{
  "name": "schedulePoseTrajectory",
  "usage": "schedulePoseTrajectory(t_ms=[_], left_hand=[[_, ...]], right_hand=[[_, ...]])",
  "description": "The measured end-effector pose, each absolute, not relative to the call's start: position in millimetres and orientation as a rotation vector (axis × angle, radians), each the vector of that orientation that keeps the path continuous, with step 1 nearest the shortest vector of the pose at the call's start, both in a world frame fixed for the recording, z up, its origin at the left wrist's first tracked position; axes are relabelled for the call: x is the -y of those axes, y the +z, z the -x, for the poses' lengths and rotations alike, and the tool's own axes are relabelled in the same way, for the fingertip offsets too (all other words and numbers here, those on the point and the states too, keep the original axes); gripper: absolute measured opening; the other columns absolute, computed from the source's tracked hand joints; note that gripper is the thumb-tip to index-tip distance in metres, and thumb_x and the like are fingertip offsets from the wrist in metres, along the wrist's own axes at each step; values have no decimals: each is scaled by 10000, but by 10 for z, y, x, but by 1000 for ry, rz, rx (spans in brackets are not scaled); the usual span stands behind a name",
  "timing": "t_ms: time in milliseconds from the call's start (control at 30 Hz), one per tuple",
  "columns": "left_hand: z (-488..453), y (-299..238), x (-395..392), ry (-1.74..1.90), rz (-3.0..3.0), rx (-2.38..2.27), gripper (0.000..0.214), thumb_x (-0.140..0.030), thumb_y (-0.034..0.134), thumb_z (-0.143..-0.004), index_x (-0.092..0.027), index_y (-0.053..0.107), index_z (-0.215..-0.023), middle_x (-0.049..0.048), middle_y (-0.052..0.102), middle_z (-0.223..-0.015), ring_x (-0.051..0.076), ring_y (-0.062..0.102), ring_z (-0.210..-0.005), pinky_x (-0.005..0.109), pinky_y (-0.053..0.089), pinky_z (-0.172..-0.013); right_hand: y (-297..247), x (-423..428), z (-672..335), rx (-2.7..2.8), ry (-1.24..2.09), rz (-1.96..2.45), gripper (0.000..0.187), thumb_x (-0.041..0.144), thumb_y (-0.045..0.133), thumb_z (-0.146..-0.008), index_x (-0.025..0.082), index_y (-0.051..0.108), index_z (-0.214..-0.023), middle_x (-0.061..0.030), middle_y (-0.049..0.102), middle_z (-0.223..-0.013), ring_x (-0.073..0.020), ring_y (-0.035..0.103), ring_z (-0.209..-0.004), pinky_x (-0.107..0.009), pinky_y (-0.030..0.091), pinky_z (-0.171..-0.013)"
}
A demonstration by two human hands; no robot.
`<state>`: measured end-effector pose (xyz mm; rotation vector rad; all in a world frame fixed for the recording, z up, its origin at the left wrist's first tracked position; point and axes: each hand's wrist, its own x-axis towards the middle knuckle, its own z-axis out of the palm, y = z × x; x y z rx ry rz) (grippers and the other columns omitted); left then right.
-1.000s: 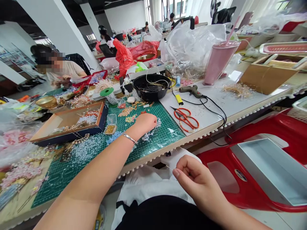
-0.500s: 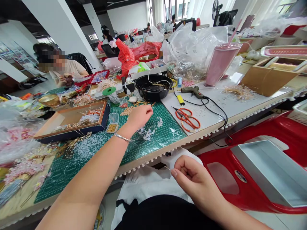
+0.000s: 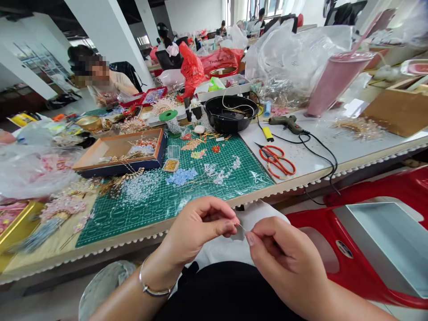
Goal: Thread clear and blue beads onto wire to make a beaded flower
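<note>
My left hand (image 3: pixel 200 225) and my right hand (image 3: pixel 281 258) meet over my lap, below the table's front edge. Both are pinched, fingertips almost touching. Between them runs a thin wire (image 3: pixel 241 228); the right hand pinches it. The left hand pinches something tiny at the wire's tip that I cannot make out. On the green cutting mat (image 3: pixel 150 205) just beyond lie loose heaps of clear and pale blue beads (image 3: pixel 182 177).
Orange scissors (image 3: pixel 276 160) and a glue gun (image 3: pixel 287 123) with a black cable lie right of the mat. A black bowl (image 3: pixel 230 116), a brown tray (image 3: pixel 120 151) and a pink drink cup (image 3: pixel 334 82) stand further back. A red chair (image 3: pixel 368 267) holds a grey box. A person sits across at the far left.
My left hand has left the beads on the mat and come down to my lap, meeting the right hand at the wire. The view has shifted slightly right and down.
</note>
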<state>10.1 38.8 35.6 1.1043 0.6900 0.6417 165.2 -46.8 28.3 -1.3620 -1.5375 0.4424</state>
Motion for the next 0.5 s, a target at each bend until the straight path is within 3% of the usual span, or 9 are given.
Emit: schedulePoseTrajectory(t_ms=[500], left_hand=[[80, 415, -291, 703, -1160, -684, 142, -135, 709, -758, -187, 624, -858, -4, 690, -802, 79, 643, -711, 197, 532, -692]], right_hand=[[313, 513, -1500, 1648, 369, 1411, 185, 109, 471, -812, 225, 447, -670, 62, 408, -495, -89, 362, -416, -230, 308, -417]])
